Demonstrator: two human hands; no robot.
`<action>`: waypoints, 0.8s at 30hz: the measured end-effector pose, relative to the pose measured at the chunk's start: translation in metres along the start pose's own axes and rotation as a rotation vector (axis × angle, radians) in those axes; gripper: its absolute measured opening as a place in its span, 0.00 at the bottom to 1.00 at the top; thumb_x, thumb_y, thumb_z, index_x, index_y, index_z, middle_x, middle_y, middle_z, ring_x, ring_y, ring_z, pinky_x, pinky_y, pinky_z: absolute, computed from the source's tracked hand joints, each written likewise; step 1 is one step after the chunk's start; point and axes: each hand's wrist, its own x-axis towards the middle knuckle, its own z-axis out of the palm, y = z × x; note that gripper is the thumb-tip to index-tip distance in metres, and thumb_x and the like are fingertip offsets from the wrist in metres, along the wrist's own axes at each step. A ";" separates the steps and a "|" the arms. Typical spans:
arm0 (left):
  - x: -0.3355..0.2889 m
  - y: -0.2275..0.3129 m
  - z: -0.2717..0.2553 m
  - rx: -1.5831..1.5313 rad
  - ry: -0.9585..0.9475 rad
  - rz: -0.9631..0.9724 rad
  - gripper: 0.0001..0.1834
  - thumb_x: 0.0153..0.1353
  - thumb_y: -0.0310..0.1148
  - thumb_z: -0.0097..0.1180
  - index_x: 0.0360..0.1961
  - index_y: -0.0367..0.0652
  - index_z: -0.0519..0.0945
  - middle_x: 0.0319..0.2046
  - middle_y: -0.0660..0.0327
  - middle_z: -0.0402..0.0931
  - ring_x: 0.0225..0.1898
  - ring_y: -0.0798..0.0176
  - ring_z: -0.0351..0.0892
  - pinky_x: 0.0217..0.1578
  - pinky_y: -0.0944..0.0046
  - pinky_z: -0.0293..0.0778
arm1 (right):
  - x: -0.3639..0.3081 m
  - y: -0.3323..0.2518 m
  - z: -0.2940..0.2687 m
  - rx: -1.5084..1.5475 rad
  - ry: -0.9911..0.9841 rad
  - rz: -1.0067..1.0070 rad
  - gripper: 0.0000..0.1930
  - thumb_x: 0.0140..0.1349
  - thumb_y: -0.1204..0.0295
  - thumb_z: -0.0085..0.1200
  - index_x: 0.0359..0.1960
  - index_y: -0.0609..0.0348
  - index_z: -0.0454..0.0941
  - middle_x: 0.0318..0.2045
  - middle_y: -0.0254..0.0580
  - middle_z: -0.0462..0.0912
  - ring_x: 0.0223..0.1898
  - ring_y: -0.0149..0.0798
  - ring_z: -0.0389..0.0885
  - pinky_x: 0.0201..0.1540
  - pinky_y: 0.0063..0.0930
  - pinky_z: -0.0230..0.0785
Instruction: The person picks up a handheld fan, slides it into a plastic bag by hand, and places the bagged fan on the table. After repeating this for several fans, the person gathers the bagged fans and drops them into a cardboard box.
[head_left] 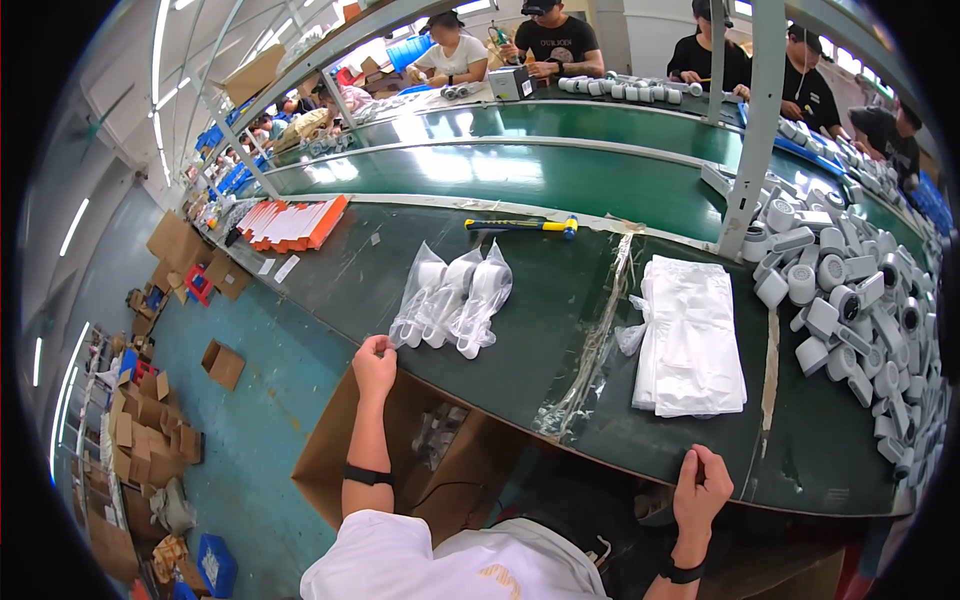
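Note:
My left hand (375, 366) is closed at the near edge of the dark green bench (520, 372), its fingertips beside the lower corner of a clear bag. Whether they pinch anything there is too small to tell. Three clear plastic bags (455, 300), each with a white long-handled device inside, lie side by side just beyond it. My right hand (704, 484) hangs at the front edge with its fingers curled and nothing visible in them. Nearest to it on the bench is a stack of flat white plastic bags (690, 345).
Grey-white devices (850, 300) are heaped at the right. A yellow-and-black hammer (522, 225) lies by the back rail, with orange-and-white flat cartons (293, 224) at far left. An open cardboard box (350, 440) stands below the bench. Across the green conveyor (470, 165), several people work.

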 end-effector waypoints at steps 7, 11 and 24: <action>0.001 0.036 0.000 0.009 0.036 -0.031 0.22 0.51 0.24 0.56 0.50 0.38 0.78 0.48 0.53 0.79 0.45 0.55 0.80 0.47 0.59 0.74 | 0.000 0.002 0.001 0.004 0.004 0.024 0.05 0.63 0.76 0.56 0.37 0.66 0.80 0.27 0.44 0.80 0.27 0.37 0.78 0.32 0.28 0.69; 0.011 0.055 0.002 -0.001 0.045 0.302 0.24 0.50 0.24 0.59 0.52 0.42 0.78 0.53 0.56 0.76 0.52 0.56 0.75 0.48 0.61 0.72 | 0.000 0.002 0.001 0.007 0.013 0.011 0.05 0.63 0.76 0.56 0.37 0.66 0.80 0.27 0.43 0.80 0.27 0.37 0.77 0.32 0.28 0.69; 0.007 0.033 -0.002 0.109 0.100 0.466 0.07 0.56 0.24 0.60 0.36 0.41 0.84 0.51 0.56 0.75 0.49 0.50 0.74 0.49 0.57 0.73 | -0.001 0.003 0.004 0.004 0.025 -0.043 0.04 0.62 0.77 0.56 0.36 0.65 0.80 0.24 0.40 0.76 0.23 0.34 0.73 0.27 0.26 0.65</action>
